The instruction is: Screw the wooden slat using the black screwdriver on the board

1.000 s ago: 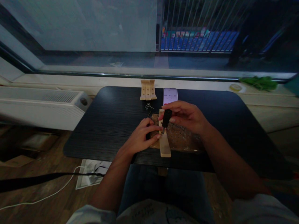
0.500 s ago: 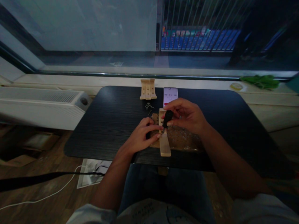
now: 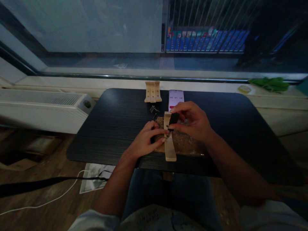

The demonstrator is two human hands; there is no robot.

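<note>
A pale wooden bracket (image 3: 170,150) lies lengthwise in front of me on a brown, plastic-wrapped block (image 3: 185,142). My left hand (image 3: 146,136) is closed at the bracket's middle, index finger and thumb against it from the left. A small shiny metal piece, apparently a screw (image 3: 168,135), shows by those fingertips. Above it, my right hand (image 3: 192,120) grips a short black-handled screwdriver (image 3: 173,119), which leans slightly and points down at the bracket. Fingers partly hide the screwdriver's tip.
Several loose screws (image 3: 153,109) lie beyond my left hand. Wooden brackets (image 3: 152,92) stand side by side at the dark table's (image 3: 101,134) back edge. A phone (image 3: 175,98) showing a timer lies close behind my right hand. A radiator (image 3: 48,109) is at left.
My right fingers have shifted slightly around the screwdriver handle, which has turned a little and stands more upright. My left hand and the bracket have stayed in place.
</note>
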